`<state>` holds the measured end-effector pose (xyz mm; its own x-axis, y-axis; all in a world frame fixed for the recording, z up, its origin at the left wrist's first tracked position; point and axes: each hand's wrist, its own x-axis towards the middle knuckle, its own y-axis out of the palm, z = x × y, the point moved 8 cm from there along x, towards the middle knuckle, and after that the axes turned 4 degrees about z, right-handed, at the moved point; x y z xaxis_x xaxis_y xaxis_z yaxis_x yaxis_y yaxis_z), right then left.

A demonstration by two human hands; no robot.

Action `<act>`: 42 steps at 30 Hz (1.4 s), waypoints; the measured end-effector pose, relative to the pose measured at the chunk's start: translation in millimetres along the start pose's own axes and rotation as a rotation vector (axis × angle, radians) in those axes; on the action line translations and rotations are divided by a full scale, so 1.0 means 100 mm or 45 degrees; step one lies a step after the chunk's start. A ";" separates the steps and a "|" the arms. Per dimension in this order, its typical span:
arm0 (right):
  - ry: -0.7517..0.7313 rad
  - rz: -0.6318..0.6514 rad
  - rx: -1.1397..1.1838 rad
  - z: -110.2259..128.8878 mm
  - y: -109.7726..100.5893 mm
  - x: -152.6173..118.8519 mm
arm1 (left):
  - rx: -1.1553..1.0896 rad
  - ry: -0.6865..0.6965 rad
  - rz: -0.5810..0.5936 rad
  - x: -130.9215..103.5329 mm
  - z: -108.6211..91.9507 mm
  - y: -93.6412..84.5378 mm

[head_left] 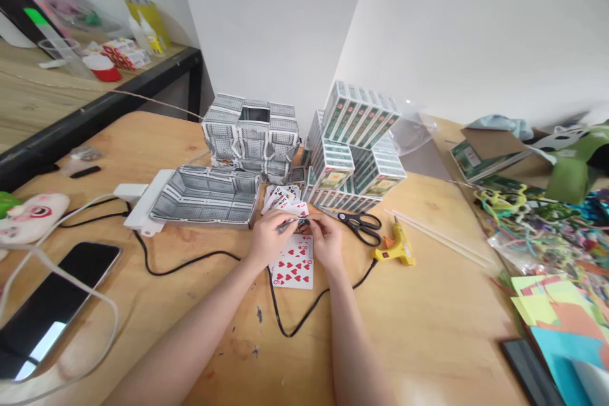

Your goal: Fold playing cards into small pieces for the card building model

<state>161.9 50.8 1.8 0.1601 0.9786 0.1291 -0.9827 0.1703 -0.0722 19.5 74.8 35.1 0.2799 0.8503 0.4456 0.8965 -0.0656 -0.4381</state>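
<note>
While a smooth wooden table (pixel 451 323) is supporting two boxy, grey-patterned card structures (pixel 254 147) far and left, the left hand (pixel 268 236) and right hand (pixel 328 240) are meeting over flat, heart-printed cards (pixel 294 273), narrowly pinching one small, indistinct dark-grey piece (pixel 302 223) near centre.

White walls (pixel 271 19) rise behind a wooden table (pixel 428 330) and black-framed desk (pixel 28 111).

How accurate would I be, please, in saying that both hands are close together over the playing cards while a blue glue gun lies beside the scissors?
Nearly: the glue gun is yellow, not blue, as the head view shows. It does lie beside the scissors, and the left hand and right hand are close together over the playing cards.
</note>
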 end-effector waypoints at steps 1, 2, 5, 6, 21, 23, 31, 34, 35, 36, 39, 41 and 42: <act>-0.001 -0.008 -0.011 -0.01 -0.01 0.00 | -0.006 0.036 0.004 0.00 -0.02 0.00; -0.005 -0.019 -0.033 -0.01 -0.02 0.00 | -0.011 0.071 0.009 0.00 -0.04 0.01; -0.020 -0.045 -0.109 -0.02 -0.04 0.00 | 0.001 0.145 0.033 -0.01 -0.09 0.02; -0.021 -0.050 -0.122 -0.02 -0.04 0.00 | 0.011 0.155 0.044 -0.01 -0.10 0.02; 0.177 0.042 0.129 -0.06 0.07 0.00 | 0.058 -0.012 0.060 -0.01 -0.08 -0.02; 0.183 0.006 0.140 -0.06 0.07 0.00 | 0.075 -0.047 0.023 -0.02 -0.06 -0.03; 0.229 0.022 0.027 -0.11 0.12 0.02 | 0.072 -0.150 -0.073 -0.03 0.06 -0.06; 0.216 -0.001 -0.020 -0.12 0.08 0.03 | 0.093 -0.215 -0.060 -0.05 0.14 -0.02; 0.205 -0.001 -0.027 -0.12 0.08 0.03 | 0.108 -0.219 -0.054 -0.05 0.16 -0.01; 0.194 0.004 -0.029 -0.12 0.08 0.04 | 0.124 -0.213 -0.050 -0.06 0.17 0.00; 0.161 0.033 0.005 -0.08 0.09 0.04 | 0.192 -0.189 -0.039 -0.06 0.19 0.01; 0.144 0.055 0.045 -0.04 0.10 0.04 | 0.240 -0.181 -0.040 -0.06 0.18 0.01; 0.138 0.063 0.064 -0.02 0.10 0.04 | 0.256 -0.180 -0.047 -0.06 0.18 0.00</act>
<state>152.3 56.2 0.0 0.1180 0.9928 0.0187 -0.9926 0.1184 -0.0255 11.4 79.3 18.7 0.1849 0.9157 0.3569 0.8151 0.0600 -0.5762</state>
